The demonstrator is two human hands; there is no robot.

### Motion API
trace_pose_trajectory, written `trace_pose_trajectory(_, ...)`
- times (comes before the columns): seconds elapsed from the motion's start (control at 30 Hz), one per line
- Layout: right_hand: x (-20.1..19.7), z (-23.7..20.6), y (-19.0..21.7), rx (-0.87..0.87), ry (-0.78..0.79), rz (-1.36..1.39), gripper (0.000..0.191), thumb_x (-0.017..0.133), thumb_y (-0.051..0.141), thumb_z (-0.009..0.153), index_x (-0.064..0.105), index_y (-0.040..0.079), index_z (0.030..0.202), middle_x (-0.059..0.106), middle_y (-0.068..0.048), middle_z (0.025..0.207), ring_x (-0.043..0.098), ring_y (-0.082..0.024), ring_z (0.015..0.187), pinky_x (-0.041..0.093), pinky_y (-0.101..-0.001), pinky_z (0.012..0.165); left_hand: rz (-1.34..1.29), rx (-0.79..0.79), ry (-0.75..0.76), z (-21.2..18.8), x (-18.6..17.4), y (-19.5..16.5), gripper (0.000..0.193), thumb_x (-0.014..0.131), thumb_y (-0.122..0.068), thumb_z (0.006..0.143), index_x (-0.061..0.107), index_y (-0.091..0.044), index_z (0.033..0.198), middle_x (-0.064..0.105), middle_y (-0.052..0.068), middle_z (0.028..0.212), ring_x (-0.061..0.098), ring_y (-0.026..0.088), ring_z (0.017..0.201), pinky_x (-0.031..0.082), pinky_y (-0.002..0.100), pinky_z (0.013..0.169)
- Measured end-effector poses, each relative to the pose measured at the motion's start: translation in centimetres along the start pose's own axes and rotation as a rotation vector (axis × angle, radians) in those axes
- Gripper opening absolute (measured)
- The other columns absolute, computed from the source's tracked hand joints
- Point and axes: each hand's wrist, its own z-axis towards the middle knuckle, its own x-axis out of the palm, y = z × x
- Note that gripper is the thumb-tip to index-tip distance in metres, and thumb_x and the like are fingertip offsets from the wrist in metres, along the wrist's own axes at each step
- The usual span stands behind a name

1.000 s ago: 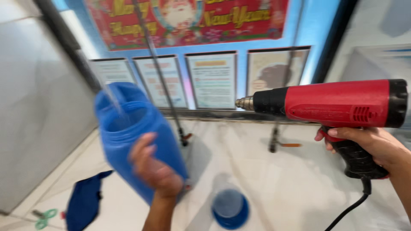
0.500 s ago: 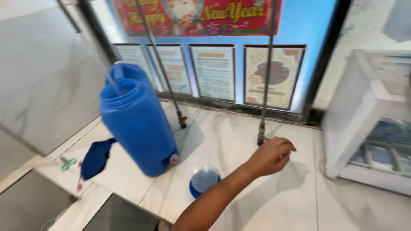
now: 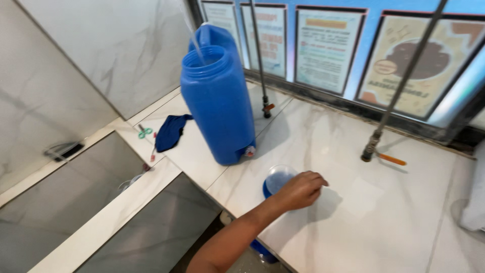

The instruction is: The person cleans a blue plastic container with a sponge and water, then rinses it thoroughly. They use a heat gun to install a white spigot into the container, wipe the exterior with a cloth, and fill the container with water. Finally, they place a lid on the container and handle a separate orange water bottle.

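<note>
Water refill shop: blue jug [image 3: 218,101] filling under spout, window posters [image 3: 327,48].

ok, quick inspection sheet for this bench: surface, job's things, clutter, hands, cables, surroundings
Surface: white marbled counter, dry-looking.
Job's things: blue water jug upright, uncapped, water streaming in; blue cap on the counter.
Clutter: blue cloth, green scissors.
Hands: one hand beside the cap, fingers curled, which hand unclear; other not in view.
Cables: nothing seen.
Surroundings: two filler pipes, posters behind glass.

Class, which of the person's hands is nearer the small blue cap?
Left. The left hand lies just right of the cap, at its edge; the right hand is out of view.
</note>
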Motion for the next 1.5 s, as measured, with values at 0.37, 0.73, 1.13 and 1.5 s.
trace_pose_trajectory(0.37,14.3,-10.1,23.6,-0.579,0.822,0.514,0.035,0.059,0.019,0.093,0.066,0.013,0.127,0.068,-0.008,0.133,0.067,-0.027,0.117,0.052,-0.0373,0.103,0.520,-0.651,-0.395,-18.4,-17.9,17.1,0.014,0.070,-0.015,0.087,0.073,-0.002,0.094,0.069,0.018,0.100,0.065,0.038,0.095,0.055,0.048,0.080)
trace_pose_trajectory(0.73,34.4,-18.1,55.5,-0.453,1.184,0.575,0.036,0.057,0.017,0.095,0.070,0.014,0.129,0.075,-0.003,0.125,0.072,-0.017,0.116,0.055,-0.0335,0.103,0.704,-0.827,-0.253,-28.7,-30.7,45.2,0.011,0.062,-0.014,0.089,0.071,-0.014,0.095,0.071,0.014,0.105,0.068,0.037,0.103,0.056,0.052,0.086)
trace_pose_trajectory(1.13,45.2,-12.2,79.0,-0.117,1.128,0.933,0.038,0.049,0.015,0.100,0.068,0.004,0.130,0.073,-0.010,0.129,0.068,-0.021,0.122,0.053,-0.0343,0.104,-0.336,-0.673,-1.168,-30.4,-58.6,53.3,0.027,0.049,-0.029,0.104,0.055,-0.004,0.107,0.063,0.012,0.096,0.058,0.022,0.091,0.048,0.037,0.086)
trace_pose_trajectory(1.5,46.6,-22.9,101.6,-0.340,1.521,0.968,0.045,0.057,0.015,0.093,0.060,0.006,0.137,0.065,-0.008,0.136,0.068,-0.019,0.114,0.058,-0.0329,0.090,0.276,-1.288,-0.898,-58.4,-68.2,52.0,0.029,0.067,-0.026,0.087,0.073,0.002,0.089,0.070,0.023,0.088,0.068,0.039,0.086,0.054,0.048,0.078)
